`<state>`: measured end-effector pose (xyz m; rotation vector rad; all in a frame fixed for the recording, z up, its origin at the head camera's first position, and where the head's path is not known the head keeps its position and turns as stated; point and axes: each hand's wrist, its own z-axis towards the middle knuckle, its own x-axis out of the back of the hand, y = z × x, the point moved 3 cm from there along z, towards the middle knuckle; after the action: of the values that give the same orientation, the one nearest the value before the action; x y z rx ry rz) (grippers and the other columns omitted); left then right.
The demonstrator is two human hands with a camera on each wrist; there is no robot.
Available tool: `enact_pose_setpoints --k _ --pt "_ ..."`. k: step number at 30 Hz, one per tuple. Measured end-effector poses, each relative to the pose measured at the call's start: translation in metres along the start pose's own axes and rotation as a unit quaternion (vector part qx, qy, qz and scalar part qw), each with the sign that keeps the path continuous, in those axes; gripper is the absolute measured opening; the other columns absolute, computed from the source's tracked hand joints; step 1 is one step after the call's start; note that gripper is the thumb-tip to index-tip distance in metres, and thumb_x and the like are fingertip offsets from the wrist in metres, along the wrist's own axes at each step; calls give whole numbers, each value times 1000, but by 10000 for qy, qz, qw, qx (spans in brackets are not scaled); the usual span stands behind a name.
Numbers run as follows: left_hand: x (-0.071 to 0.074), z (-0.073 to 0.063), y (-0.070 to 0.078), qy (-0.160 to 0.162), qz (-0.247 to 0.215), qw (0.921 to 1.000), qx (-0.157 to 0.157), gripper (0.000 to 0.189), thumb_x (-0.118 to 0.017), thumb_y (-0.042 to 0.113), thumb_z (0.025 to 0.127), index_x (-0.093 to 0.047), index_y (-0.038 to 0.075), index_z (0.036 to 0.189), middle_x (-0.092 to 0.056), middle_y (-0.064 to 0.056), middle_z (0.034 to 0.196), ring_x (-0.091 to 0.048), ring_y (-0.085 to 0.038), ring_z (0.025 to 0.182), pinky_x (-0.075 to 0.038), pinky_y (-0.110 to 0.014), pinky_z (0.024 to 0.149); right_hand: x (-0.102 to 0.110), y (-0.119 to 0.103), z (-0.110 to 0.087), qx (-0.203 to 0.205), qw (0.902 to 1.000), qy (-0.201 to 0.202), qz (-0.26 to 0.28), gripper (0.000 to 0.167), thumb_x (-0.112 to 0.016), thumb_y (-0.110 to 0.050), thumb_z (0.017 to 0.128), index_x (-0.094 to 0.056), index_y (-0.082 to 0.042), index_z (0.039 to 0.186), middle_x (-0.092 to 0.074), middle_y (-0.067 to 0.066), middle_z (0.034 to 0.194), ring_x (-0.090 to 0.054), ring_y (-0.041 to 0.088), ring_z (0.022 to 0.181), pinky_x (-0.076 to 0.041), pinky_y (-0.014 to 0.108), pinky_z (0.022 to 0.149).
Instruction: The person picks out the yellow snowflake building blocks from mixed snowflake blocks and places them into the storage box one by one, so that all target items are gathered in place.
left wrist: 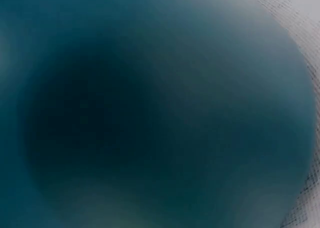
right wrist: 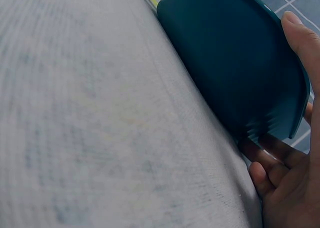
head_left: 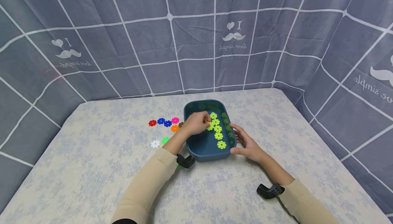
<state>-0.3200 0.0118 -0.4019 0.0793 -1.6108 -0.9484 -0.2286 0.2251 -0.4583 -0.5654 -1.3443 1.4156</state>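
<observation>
A dark blue plastic bin (head_left: 212,156) stands on the table, with several yellow-green notched plastic discs (head_left: 218,136) lying in a line along its floor. Reaching over the bin's left side, my left hand (head_left: 195,123) pinches a yellow-green notched disc (head_left: 210,126) between thumb and fingers, close to the others. My right hand (head_left: 250,149) rests against the bin's right side, its thumb near the front corner. In the right wrist view the fingers (right wrist: 272,158) of that hand touch the outer wall of the bin. The left wrist view is a dark blue-green blur.
Left of the bin lie loose notched discs: a red one (head_left: 152,123), two blue ones (head_left: 167,123), a pink one (head_left: 175,120), an orange one (head_left: 174,128), a white one (head_left: 155,144) and a green one (head_left: 165,140). A grey gridded curtain (head_left: 196,40) surrounds the table.
</observation>
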Motion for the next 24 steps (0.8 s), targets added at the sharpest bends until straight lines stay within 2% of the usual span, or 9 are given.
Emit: enact_pose_setpoints --k 6,18,24 --pt "-4 5 -1 -115 269 9995 128 8 -66 11 93 -62 8 100 -63 -3 88 -57 -17 74 -48 -31 69 0 0 0 -13 10000 2 27 88 -75 -30 87 -22 -10 154 -36 31 144 -48 43 119 -43 28 94" --pt "-11 10 -4 -413 353 9980 331 10 -63 6 90 -64 8 100 -62 -2 88 -54 -18 68 -45 -29 62 -1 1 0 0 10000 -5 21 89 -75 -30 87 -21 -11 154 -36 30 144 -48 43 119 -42 29 95" --pt "-13 11 -4 -442 640 9961 421 13 -61 2 88 -66 9 98 -65 -3 93 -54 -18 67 -45 -28 61 0 1 0 -18 10000 9 21 89 -75 -33 86 -22 -13 155 -35 29 145 -44 43 123 -41 27 96"
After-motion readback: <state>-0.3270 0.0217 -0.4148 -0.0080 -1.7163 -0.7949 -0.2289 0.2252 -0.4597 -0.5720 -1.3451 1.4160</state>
